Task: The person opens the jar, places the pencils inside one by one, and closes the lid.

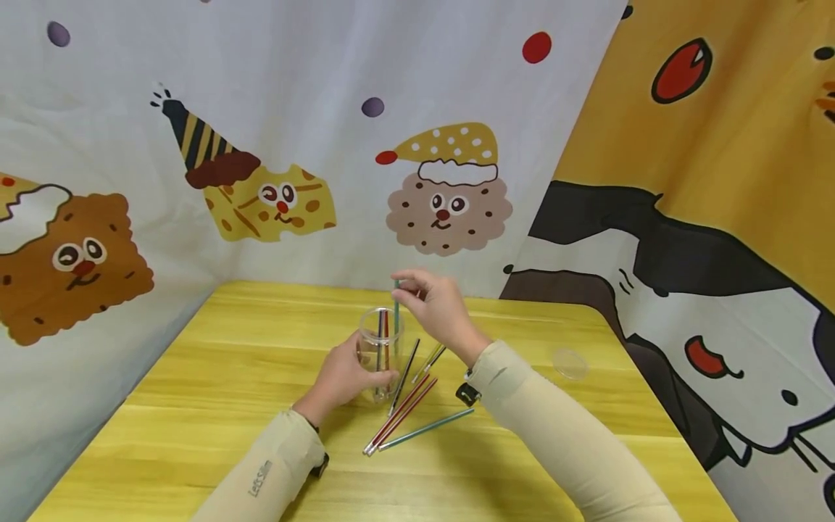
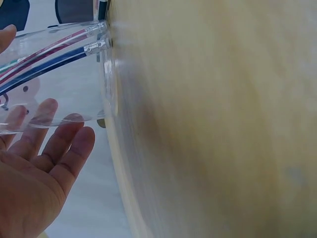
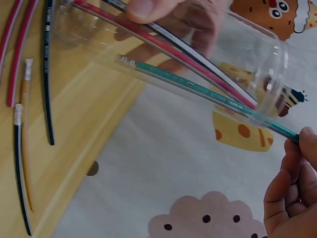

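A clear plastic jar [image 1: 369, 349] stands upright on the table, my left hand [image 1: 342, 373] gripping its side with the thumb across the front. Inside it lean a red pencil [image 3: 193, 64] and a dark blue pencil [image 2: 49, 68], eraser ends at the bottom. My right hand [image 1: 438, 308] pinches a green pencil [image 3: 188, 89] by its upper end, above the jar's rim. That pencil's eraser end is inside the jar, apart from the base. In the left wrist view, the left fingers [image 2: 74, 153] lie along the jar wall.
On the wooden table [image 1: 261, 406], right of and in front of the jar, lie two red pencils [image 1: 403, 417], a green one [image 1: 427, 429], a black one [image 1: 404, 377], and a yellow one [image 3: 26, 134] beside another dark one. A clear round lid [image 1: 570, 364] lies farther right. Printed curtains hang behind.
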A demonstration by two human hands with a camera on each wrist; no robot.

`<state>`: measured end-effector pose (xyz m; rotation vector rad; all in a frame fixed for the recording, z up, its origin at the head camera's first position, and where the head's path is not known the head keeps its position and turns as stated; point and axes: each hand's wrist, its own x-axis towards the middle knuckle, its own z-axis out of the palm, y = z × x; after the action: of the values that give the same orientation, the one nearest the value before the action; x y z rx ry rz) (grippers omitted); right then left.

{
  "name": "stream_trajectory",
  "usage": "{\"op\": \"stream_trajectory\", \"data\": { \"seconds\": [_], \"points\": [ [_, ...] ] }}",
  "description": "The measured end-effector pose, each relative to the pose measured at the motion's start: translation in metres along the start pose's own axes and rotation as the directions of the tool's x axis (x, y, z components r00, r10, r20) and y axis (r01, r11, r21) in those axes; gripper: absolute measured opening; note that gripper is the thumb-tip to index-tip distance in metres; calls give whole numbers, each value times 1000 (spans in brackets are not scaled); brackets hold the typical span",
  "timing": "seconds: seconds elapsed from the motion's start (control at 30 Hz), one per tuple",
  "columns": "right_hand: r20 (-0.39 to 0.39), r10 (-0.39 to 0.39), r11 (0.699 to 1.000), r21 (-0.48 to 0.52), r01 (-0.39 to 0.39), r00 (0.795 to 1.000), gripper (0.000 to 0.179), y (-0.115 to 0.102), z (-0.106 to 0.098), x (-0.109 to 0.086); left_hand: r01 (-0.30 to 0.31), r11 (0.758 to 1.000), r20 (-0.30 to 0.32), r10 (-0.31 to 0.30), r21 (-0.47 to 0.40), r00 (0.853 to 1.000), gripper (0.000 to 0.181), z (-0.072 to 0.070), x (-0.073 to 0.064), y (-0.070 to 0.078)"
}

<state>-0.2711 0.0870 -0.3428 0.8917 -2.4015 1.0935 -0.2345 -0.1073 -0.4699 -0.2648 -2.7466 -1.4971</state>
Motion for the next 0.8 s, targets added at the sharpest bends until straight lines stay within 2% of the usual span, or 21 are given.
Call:
{"op": "stream_trajectory", "data": {
  "seconds": [0.37, 0.8],
  "points": [
    [47, 93, 996, -7, -93, 995, 23, 8, 13, -13, -6, 1000, -4, 6, -9, 1000, 72, 4, 0, -3],
    [33, 61, 998, -36, -59, 998, 12, 9, 17, -14, -15, 1000, -10, 15, -5, 1000, 72, 0, -2, 0]
  ]
}}
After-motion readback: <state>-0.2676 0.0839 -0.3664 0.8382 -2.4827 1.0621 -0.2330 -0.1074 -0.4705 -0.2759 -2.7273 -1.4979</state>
